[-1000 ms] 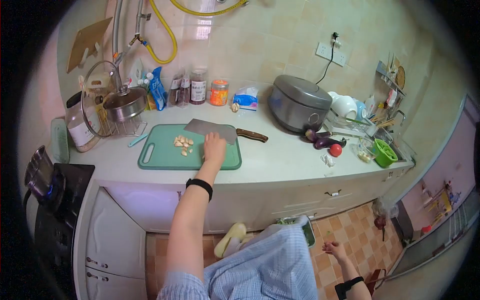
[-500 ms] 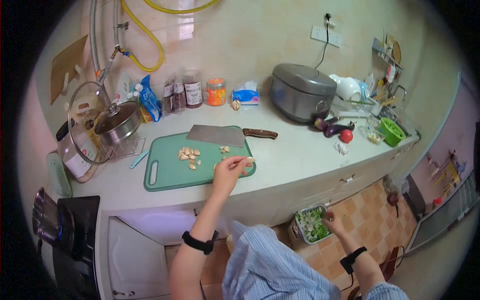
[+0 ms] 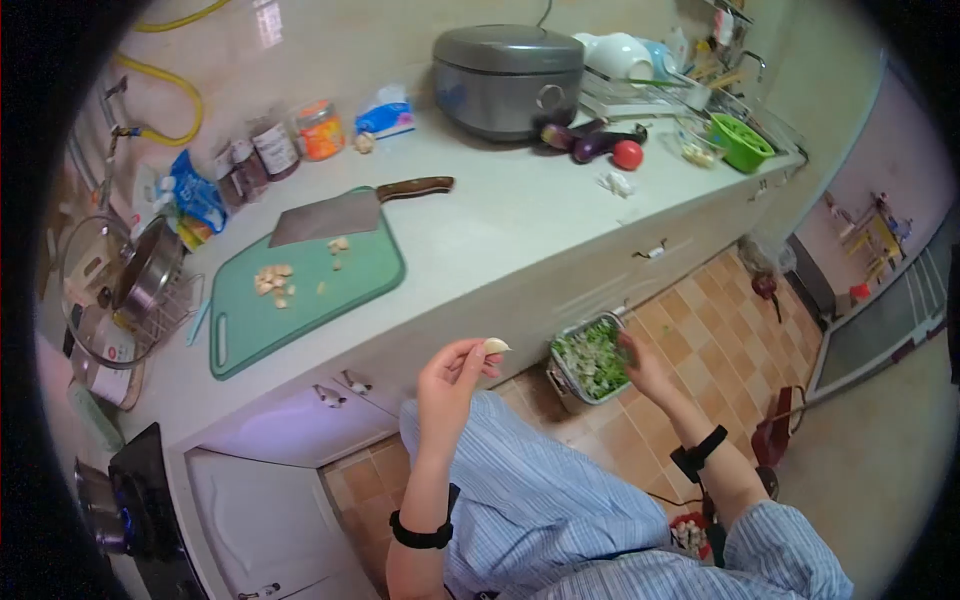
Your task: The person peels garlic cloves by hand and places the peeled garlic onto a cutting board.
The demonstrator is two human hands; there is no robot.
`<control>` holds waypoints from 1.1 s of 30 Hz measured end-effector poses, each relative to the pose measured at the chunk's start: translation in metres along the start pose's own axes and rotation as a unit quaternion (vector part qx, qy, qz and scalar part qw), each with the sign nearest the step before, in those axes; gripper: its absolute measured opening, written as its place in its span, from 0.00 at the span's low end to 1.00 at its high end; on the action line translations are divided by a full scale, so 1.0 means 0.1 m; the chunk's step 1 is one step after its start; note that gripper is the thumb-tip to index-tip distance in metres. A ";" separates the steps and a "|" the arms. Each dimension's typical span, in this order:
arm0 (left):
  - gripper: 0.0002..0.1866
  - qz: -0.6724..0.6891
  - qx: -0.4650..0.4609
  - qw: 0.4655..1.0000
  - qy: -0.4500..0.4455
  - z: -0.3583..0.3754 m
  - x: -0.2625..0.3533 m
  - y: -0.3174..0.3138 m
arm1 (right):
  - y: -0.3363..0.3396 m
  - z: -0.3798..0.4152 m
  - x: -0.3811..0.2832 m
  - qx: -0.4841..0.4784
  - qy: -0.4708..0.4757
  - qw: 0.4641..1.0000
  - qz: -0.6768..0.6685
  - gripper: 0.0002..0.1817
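Observation:
My left hand point(image 3: 450, 385) is raised in front of the counter's edge, pinching a pale garlic clove point(image 3: 496, 346) between thumb and fingertips. My right hand point(image 3: 648, 370) hangs low beside a bin point(image 3: 572, 392) filled with leafy green scraps point(image 3: 592, 358); its fingers look extended, and I see nothing in them. On the counter, a green cutting board point(image 3: 345, 290) carries a group of garlic cloves point(image 3: 272, 280) and a few smaller pieces point(image 3: 338, 244). A cleaver point(image 3: 325, 215) with a wooden handle lies across the board's back edge.
Behind the board stand jars point(image 3: 320, 132) and a tissue pack point(image 3: 385, 118). A grey rice cooker point(image 3: 505, 85), eggplants point(image 3: 600, 145), a tomato point(image 3: 627, 155) and a green basket point(image 3: 740, 145) line the counter. At left are a lidded pot point(image 3: 150, 270) and a stove point(image 3: 150, 500).
My view has swung right and down. My left hand has moved off the board with the garlic clove, away from the counter. My right hand stays by the bin, its fingers now straighter.

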State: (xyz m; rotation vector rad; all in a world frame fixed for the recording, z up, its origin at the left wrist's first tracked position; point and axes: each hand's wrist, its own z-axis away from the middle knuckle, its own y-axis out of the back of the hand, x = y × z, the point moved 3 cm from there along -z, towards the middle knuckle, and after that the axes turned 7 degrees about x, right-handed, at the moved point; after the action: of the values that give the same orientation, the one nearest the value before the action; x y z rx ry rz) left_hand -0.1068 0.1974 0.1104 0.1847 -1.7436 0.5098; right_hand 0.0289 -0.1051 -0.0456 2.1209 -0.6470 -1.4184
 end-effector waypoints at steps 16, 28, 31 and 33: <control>0.07 -0.070 -0.087 0.988 0.108 -0.20 -1.13 -1.58 | 0.43 -0.16 -0.70 -0.016 -0.072 0.947 -0.314 0.13; 0.11 -0.003 -0.081 0.989 0.125 -0.14 -1.29 -1.58 | 0.24 -0.05 -0.54 -0.091 -0.340 0.720 -0.598 0.15; 0.12 -0.046 -0.101 0.989 0.095 -0.13 -1.29 -1.55 | 0.20 -0.03 -0.52 -0.116 -0.351 0.702 -0.609 0.14; 0.12 -0.072 -0.103 0.988 0.092 -0.13 -1.30 -1.54 | 0.18 -0.05 -0.49 -0.146 -0.320 0.748 -0.563 0.13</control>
State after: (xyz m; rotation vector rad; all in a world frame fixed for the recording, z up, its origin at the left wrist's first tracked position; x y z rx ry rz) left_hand -0.0041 0.0466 0.0238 0.1110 -1.5780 0.2313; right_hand 0.0144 -0.0866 0.0016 1.6854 0.8446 -2.6801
